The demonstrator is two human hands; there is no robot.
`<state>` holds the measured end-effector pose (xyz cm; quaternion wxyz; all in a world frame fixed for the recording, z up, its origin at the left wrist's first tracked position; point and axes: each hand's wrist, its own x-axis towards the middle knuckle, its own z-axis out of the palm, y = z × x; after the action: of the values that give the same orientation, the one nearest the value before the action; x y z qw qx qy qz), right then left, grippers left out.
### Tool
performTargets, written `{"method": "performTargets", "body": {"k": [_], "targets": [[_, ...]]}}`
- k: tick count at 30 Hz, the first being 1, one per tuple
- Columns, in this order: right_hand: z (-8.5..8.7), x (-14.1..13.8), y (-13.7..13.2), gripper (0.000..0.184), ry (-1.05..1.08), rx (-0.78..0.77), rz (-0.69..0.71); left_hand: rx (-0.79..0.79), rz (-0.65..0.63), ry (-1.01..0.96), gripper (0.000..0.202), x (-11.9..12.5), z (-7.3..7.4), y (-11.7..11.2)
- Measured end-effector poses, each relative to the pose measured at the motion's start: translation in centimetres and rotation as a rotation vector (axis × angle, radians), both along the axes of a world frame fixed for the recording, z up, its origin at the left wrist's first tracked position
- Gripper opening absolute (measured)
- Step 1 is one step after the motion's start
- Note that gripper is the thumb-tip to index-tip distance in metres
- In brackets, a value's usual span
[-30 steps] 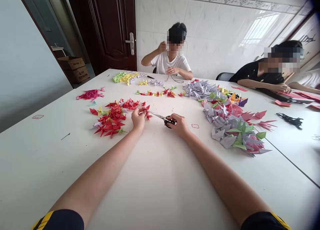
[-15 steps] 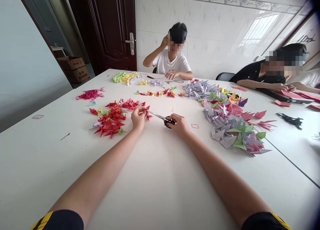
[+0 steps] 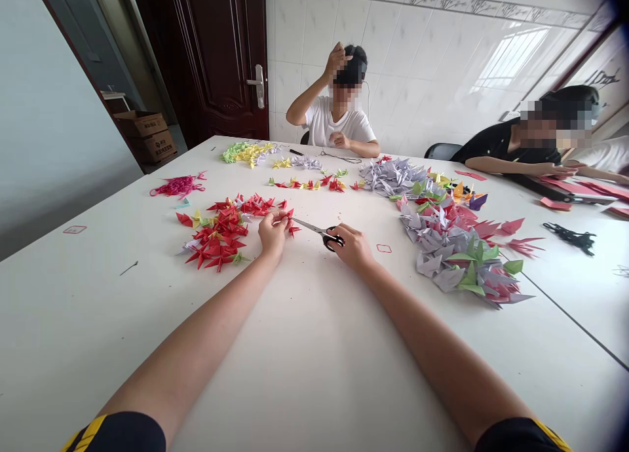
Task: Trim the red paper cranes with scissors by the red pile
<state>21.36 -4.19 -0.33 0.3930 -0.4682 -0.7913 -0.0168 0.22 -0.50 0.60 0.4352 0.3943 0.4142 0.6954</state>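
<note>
Between the fingertips of my left hand (image 3: 273, 231) is a small red paper crane (image 3: 289, 213), partly covered by the fingers. My right hand (image 3: 352, 244) is closed round the black handles of a pair of scissors (image 3: 310, 227). The blades point left and their tips meet the held crane; whether they are parted is too small to tell. Just below the tips another red crane (image 3: 293, 230) lies on the table. Left of my left hand spreads a heap of red paper cranes (image 3: 223, 229) with a few yellow, green and pale ones.
A large pile of lilac, pink and green cranes (image 3: 452, 242) lies to the right. Pink cord (image 3: 177, 185) is at left, black cord (image 3: 570, 236) at far right. Across the white table (image 3: 314, 347) sits a person in white (image 3: 339, 121); a person in black (image 3: 521, 141) leans at right.
The person opposite has raised one hand higher and lifted the other off the table. My own hands, the crane and the scissors have barely moved.
</note>
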Motion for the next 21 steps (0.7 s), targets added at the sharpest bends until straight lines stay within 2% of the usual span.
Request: {"method": "performTargets", "body": {"k": [7, 13, 21], "targets": [[-0.05, -0.18, -0.20, 0.014, -0.139, 0.121, -0.026, -0.023, 0.010, 0.020, 0.011, 0.06, 0.10, -0.12], [-0.22, 0.15, 0.07, 0.013, -0.088, 0.174, -0.124, -0.037, -0.011, -0.031, 0.012, 0.02, 0.13, -0.12], [-0.29, 0.28, 0.16, 0.010, -0.023, 0.112, -0.094, 0.008, -0.032, -0.044, 0.008, -0.05, -0.31, 0.23]]}}
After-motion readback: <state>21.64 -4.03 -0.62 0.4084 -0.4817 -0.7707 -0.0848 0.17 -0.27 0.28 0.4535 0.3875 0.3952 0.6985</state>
